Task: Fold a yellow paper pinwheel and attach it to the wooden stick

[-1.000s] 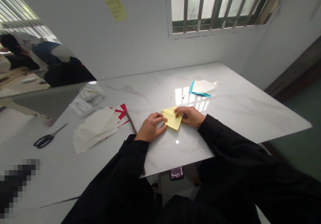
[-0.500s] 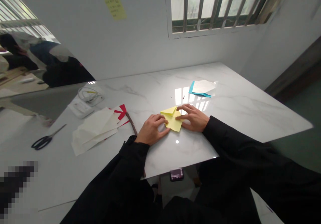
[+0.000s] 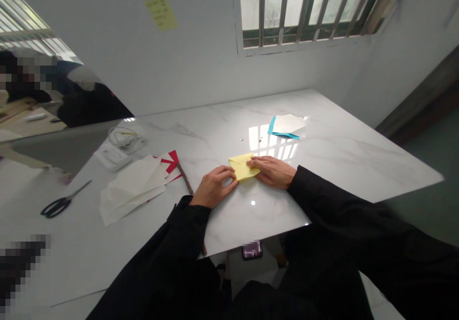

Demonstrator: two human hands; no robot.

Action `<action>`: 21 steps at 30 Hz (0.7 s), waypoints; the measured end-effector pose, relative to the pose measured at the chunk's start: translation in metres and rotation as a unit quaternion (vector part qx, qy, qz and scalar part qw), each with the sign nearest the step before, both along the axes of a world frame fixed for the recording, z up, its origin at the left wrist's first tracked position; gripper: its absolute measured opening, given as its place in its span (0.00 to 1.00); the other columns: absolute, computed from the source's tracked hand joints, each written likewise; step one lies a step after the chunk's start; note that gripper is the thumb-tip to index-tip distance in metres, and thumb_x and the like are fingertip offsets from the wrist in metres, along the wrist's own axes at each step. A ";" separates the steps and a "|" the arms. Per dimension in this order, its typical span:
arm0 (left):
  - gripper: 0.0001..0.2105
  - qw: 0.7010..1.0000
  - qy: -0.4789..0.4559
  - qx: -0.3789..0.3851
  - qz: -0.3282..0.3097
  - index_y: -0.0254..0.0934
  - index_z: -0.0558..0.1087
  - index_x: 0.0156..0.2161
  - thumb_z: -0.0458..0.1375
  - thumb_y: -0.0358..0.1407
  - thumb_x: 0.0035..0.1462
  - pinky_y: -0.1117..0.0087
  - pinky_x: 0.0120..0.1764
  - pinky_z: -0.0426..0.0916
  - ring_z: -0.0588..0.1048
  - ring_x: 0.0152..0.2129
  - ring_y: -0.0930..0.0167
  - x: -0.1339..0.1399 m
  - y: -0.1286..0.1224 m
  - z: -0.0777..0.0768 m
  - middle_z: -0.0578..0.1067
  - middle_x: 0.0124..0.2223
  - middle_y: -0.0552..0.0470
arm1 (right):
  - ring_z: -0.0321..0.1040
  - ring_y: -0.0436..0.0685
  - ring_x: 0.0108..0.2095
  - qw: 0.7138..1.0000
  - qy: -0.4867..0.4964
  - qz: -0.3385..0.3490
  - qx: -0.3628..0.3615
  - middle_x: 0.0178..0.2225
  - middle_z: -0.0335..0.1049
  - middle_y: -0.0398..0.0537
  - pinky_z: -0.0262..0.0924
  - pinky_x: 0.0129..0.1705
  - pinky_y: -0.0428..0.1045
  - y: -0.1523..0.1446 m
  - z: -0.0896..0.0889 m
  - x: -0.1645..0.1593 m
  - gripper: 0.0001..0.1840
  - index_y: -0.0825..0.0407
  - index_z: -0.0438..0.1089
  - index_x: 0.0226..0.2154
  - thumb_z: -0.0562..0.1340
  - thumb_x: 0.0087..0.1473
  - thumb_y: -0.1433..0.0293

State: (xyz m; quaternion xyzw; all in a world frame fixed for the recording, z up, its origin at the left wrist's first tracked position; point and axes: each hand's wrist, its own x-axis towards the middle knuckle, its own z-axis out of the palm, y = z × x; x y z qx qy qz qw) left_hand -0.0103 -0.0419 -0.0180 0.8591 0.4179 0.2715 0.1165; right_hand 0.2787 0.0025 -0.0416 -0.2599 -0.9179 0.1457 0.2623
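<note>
Near edge of the folded yellow paper sheet (image 3: 241, 167) has drawn up since the earlier frame.
Sheet on the white marbled tabletop (image 3: 340, 152), long axis roughly 9-to-3; left hand (image 3: 213, 186) at 8 o'clock, fingers narrow, holding its edge; right hand (image 3: 275, 172) at 3, fingertips atop, thumb hidden, grip unclear; both touching.

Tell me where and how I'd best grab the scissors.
I'd take the scissors by the black handle loops, with the left hand coming from the near left. They lie flat with the loops toward that side, while the blades, which look closed, point away and rightward. The white papers lie on their right.
</note>
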 end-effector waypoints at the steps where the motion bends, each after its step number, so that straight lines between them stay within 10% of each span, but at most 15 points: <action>1: 0.04 1.000 0.000 -0.003 0.001 0.42 0.80 0.40 0.64 0.37 0.68 0.56 0.53 0.79 0.83 0.48 0.63 -0.001 0.000 -0.001 0.84 0.52 0.47 | 0.74 0.68 0.65 1.000 -0.001 -0.001 -0.006 0.60 0.77 0.61 0.71 0.65 0.69 0.000 0.000 0.000 0.18 0.51 0.68 0.61 0.60 0.71 0.72; 21: 0.02 0.997 -0.059 -0.051 0.008 0.43 0.79 0.39 0.67 0.35 0.64 0.56 0.54 0.78 0.84 0.47 0.63 -0.001 0.001 0.003 0.85 0.49 0.50 | 0.80 0.63 0.58 0.994 0.082 -0.036 -0.058 0.54 0.84 0.54 0.76 0.61 0.63 0.008 -0.006 0.008 0.09 0.49 0.81 0.38 0.65 0.70 0.68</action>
